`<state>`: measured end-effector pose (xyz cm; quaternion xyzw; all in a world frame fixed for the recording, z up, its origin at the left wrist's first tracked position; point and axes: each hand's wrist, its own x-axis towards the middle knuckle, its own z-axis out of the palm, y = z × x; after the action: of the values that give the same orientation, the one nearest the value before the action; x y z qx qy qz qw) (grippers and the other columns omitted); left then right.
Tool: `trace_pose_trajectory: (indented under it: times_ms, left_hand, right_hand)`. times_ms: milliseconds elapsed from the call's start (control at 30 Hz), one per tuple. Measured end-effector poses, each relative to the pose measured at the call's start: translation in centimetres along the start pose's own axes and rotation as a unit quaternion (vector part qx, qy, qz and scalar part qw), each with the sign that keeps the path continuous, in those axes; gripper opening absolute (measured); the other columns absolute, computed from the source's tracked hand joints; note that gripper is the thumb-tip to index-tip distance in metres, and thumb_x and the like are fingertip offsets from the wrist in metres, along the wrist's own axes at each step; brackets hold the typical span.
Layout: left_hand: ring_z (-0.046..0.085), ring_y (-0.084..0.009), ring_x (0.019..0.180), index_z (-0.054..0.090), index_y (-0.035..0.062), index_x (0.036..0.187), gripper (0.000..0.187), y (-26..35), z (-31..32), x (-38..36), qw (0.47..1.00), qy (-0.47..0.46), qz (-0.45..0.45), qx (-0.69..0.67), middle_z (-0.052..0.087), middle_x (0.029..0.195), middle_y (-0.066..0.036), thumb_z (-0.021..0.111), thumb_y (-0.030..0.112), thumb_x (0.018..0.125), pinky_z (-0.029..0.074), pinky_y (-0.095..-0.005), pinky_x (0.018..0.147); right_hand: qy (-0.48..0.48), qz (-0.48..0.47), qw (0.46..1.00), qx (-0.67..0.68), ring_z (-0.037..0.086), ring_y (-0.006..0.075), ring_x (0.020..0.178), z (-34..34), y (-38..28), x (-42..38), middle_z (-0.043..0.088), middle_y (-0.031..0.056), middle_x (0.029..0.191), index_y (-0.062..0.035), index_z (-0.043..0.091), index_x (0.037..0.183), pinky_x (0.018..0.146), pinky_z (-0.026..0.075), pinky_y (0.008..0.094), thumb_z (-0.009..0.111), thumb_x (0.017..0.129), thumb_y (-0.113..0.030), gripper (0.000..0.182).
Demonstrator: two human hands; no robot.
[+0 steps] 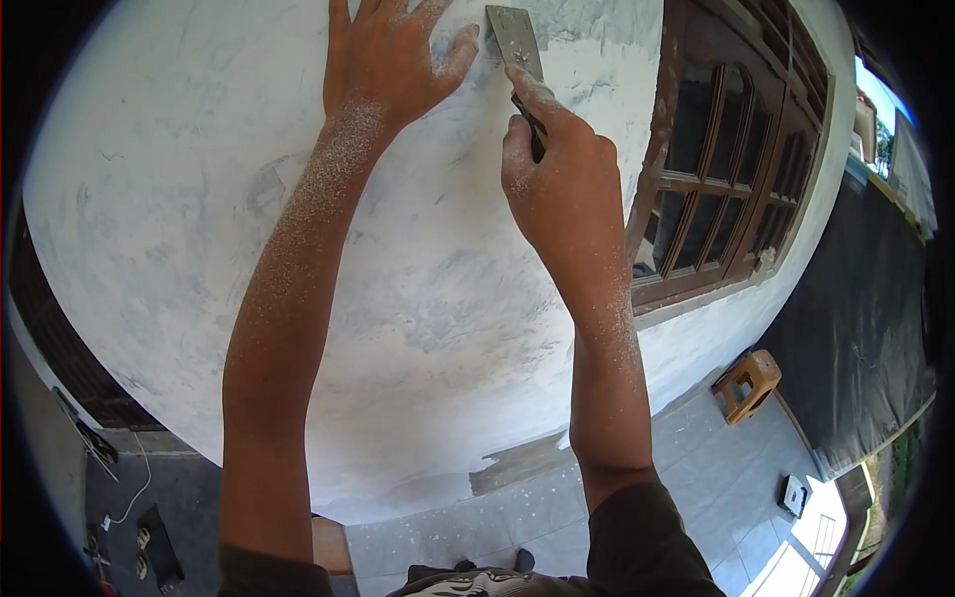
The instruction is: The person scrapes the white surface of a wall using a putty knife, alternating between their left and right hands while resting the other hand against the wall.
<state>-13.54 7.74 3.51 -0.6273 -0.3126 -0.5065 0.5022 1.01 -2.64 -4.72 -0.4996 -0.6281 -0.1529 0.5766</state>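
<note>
My right hand [562, 179] is wrapped round the dark handle of a putty knife [515, 42], index finger stretched along it toward the blade. The wide metal blade points up and lies close over the white, patchy wall [428, 239], with whitish bits of filler on it. To its left, my left hand [390, 65] rests with fingers spread at the wall surface, holding nothing; its fingertips run out of view at the top. Pale dust covers both forearms and the fingers.
A brown wooden window [711, 159] with glass panes is set in the wall on the right. Below it, a tan plastic stool [748, 386] stands on the grey tiled floor [686, 468]. Black sheeting [846, 318] hangs at far right. A white cable [139, 478] lies lower left.
</note>
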Motion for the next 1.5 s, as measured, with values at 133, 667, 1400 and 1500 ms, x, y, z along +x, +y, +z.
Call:
trace_pose_trajectory:
  times_ms: [133,667,1400,1500]
  left_hand:
    - [0.018,-0.0308,0.155,0.048,0.0166,0.151,0.064,0.0,0.1,-0.1,1.000,0.001,0.000,0.000,0.027,0.166,-0.015,0.061,0.039,0.092,0.007,-0.0564,0.126]
    - [0.020,-0.0315,0.155,0.050,0.0157,0.150,0.063,0.1,-0.1,-0.2,1.000,0.003,-0.003,-0.005,0.028,0.165,-0.016,0.062,0.038,0.092,0.008,-0.0571,0.126]
    - [0.020,-0.0314,0.155,0.048,0.0159,0.151,0.063,0.0,0.1,0.0,1.000,0.005,0.004,0.010,0.027,0.165,-0.016,0.060,0.039,0.093,0.008,-0.0578,0.126]
    - [0.020,-0.0318,0.155,0.049,0.0157,0.150,0.063,0.1,0.0,-0.1,1.000,0.001,0.001,0.009,0.027,0.165,-0.016,0.060,0.038,0.093,0.008,-0.0578,0.126]
  right_hand:
    - [0.010,-0.051,0.998,-0.036,0.075,0.0316,0.070,0.2,1.1,-2.4,0.074,0.0233,0.085,-0.0037,0.064,0.134,0.069,0.063,0.0397,0.058,0.098,-0.006,0.037]
    - [0.008,-0.033,0.999,-0.007,0.075,0.0317,0.071,-1.0,-0.3,-0.1,0.074,0.0243,0.087,-0.0036,0.066,0.132,0.068,0.062,0.0413,0.058,0.097,-0.006,0.036]
    - [0.004,-0.032,0.999,-0.011,0.075,0.0307,0.068,0.1,0.8,-1.7,0.074,0.0235,0.083,-0.0027,0.064,0.134,0.067,0.062,0.0406,0.057,0.098,-0.007,0.036]
    - [0.024,-0.049,0.998,-0.014,0.075,0.0303,0.068,0.5,0.8,-0.1,0.074,0.0237,0.083,-0.0029,0.065,0.133,0.067,0.062,0.0401,0.058,0.098,-0.006,0.036]
